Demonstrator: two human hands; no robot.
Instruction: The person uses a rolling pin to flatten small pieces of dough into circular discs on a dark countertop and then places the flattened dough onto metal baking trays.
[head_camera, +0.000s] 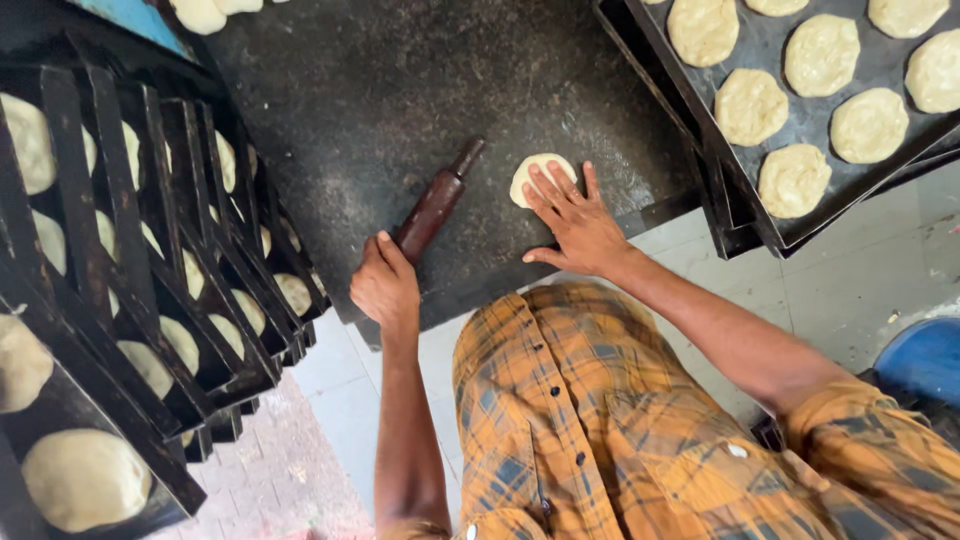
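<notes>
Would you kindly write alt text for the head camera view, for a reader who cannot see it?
A person's right hand presses flat on a small dough round on a dark worktop, while the left hand grips a brown rolling pin. Dark trays of flattened dough discs sit at upper right, stacked trays at left.

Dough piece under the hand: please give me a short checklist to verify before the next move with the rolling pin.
1. Dough piece lies on the dark work surface: ok.
2. Right hand is pressing it with flat fingers: ok.
3. Left hand is gripping the rolling pin at its near end: ok.
4. Pin is apart from the dough: ok.
5. Free place on the tray at right: cannot tell.
</notes>
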